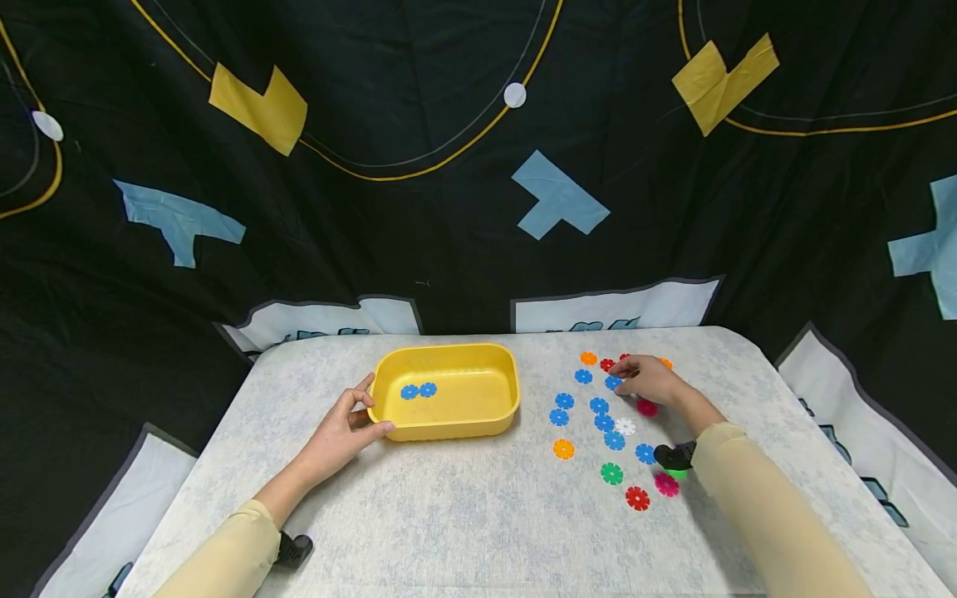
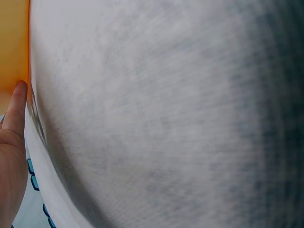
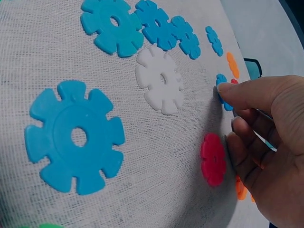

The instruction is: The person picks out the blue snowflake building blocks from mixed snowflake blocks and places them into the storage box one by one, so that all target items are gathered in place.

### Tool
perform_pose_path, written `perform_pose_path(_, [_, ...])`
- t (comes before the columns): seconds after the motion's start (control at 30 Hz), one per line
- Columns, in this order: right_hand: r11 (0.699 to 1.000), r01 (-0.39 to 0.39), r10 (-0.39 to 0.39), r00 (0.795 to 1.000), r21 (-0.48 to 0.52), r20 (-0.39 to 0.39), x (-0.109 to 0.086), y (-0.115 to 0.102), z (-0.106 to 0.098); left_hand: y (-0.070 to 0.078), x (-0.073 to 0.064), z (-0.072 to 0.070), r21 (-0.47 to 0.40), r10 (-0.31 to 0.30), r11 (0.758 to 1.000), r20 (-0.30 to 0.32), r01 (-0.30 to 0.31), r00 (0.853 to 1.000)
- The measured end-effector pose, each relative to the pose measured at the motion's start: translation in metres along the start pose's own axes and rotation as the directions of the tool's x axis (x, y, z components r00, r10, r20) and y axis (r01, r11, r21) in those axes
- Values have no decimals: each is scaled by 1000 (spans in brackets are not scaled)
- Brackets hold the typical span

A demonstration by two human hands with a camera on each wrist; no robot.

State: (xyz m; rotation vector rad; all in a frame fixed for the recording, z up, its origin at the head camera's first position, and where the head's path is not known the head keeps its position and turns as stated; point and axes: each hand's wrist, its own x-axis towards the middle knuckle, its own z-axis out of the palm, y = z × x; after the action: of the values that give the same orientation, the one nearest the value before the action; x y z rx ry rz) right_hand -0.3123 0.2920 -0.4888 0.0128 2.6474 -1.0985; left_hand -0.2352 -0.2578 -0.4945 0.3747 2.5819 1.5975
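At the left end of a shallow yellow plastic tray [image 1: 449, 429], my left hand [image 1: 340, 436] holds the corner, fingers by the left rim and thumb along the front wall. In the left wrist view, one digit lies against the tray's wall [image 2: 14, 42]. Two blue notched plastic discs [image 1: 419, 390] lie inside the tray. Over on the right, my right hand [image 1: 650, 379] pinches a blue notched disc [image 3: 221, 95] at the table, its thumb overlapping the disc. A pinkish-red disc [image 3: 213, 160] lies beneath the curled fingers.
Loose discs spread around my right hand: several blue ones [image 1: 604, 423], a white one [image 1: 625, 426], a green one [image 1: 611, 473], an orange one [image 1: 564, 449] and a red one [image 1: 638, 498]. A pale cloth covers the table [image 1: 449, 515]. Behind it hangs a black curtain [image 1: 419, 241].
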Motion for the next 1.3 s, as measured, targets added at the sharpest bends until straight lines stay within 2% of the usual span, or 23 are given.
perform_pose_path(0.67, [1000, -11, 11, 1000, 9, -4, -1, 0, 0, 1, 0, 1, -17, -1, 1000, 3, 1, 1000])
perform_pose_path(1.3, [1000, -12, 12, 1000, -14, -2, 3, 0, 1, -2, 1, 1, 15, 5, 1000, -5, -5, 1000])
